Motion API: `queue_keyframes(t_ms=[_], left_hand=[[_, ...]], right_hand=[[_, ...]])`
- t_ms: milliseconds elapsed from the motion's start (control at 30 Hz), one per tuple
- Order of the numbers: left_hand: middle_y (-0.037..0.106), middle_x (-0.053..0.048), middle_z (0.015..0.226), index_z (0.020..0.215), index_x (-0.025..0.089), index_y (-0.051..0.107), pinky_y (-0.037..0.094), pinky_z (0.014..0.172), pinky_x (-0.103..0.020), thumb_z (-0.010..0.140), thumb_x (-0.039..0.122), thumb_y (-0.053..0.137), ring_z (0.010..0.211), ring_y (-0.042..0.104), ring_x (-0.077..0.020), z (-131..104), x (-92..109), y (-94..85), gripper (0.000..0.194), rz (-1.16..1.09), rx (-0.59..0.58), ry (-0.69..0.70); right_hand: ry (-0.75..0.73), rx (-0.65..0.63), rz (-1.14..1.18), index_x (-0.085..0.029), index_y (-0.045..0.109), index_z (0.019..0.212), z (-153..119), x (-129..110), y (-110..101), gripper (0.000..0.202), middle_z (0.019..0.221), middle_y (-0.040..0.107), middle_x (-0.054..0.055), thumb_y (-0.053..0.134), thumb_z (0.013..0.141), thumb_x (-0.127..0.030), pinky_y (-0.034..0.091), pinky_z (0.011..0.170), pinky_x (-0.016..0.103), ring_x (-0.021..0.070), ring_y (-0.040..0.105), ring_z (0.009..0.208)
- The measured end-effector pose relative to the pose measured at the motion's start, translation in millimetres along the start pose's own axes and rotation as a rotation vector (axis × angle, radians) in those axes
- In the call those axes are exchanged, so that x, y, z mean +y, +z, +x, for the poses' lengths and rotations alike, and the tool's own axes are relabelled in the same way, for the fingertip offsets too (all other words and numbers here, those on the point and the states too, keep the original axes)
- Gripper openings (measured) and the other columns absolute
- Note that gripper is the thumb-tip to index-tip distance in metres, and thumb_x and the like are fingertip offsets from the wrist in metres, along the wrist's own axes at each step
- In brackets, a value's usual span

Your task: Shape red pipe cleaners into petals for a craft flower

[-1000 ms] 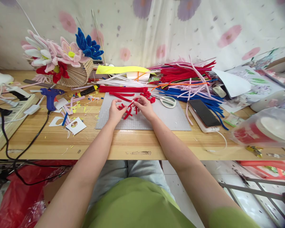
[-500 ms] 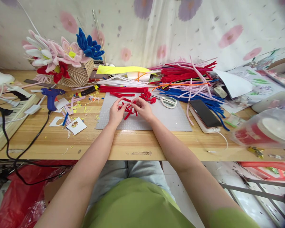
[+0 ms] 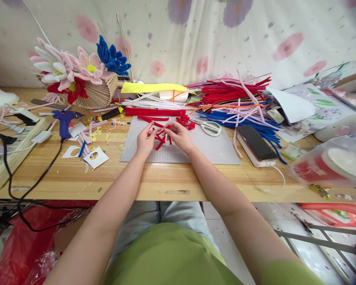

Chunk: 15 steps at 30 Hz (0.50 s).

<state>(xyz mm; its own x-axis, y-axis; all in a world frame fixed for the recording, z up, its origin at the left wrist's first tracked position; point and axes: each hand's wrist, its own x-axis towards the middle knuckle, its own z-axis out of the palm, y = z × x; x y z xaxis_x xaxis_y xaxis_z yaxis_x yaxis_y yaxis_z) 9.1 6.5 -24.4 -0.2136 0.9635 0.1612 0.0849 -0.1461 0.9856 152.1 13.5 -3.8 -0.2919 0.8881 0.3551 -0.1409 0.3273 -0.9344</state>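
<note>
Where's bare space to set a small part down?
The right side of the grey mat, between scissors, right hand and phone, is bare but for specks. Bare wood also shows between the right forearm and the white cable. Behind the mat, fuzzy stems crowd the wood; scraps litter it around the glue gun.

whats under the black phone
A white slab, showing along the left and near edges of the phone, with a white cable at its near end. The rest is covered, and so is anything beneath it.
</note>
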Motion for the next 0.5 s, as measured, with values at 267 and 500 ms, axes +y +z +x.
queue_keyframes(t_ms=[267, 500], left_hand=[[0.068, 0.001, 0.075, 0.119, 0.023, 0.06, 0.048, 0.059, -0.02, 0.075, 0.03, 0.065, 0.059, 0.058, -0.0091, 0.6, -1.7, 0.8, 0.046, -0.003, -0.006, 0.014], [0.07, 0.0, 0.078, 0.121, 0.023, 0.059, 0.047, 0.055, -0.02, 0.075, 0.032, 0.065, 0.058, 0.058, -0.0095, -0.1, 1.0, 2.2, 0.047, -0.042, 0.011, -0.001]], right_hand=[[0.03, 0.023, 0.031, -0.021, 0.051, 0.084, 0.9, -3.8, -2.4, 0.038, 0.069, 0.062, -0.002, 0.063, 0.07, -0.055, 0.044, 0.048, 0.021, 0.0083, 0.053, 0.052], [-0.009, -0.005, -0.099, -0.021, 0.053, 0.084, 2.0, 5.8, -3.0, 0.031, 0.07, 0.061, -0.001, 0.06, 0.075, -0.05, 0.043, 0.052, 0.021, 0.0099, 0.054, 0.058]])
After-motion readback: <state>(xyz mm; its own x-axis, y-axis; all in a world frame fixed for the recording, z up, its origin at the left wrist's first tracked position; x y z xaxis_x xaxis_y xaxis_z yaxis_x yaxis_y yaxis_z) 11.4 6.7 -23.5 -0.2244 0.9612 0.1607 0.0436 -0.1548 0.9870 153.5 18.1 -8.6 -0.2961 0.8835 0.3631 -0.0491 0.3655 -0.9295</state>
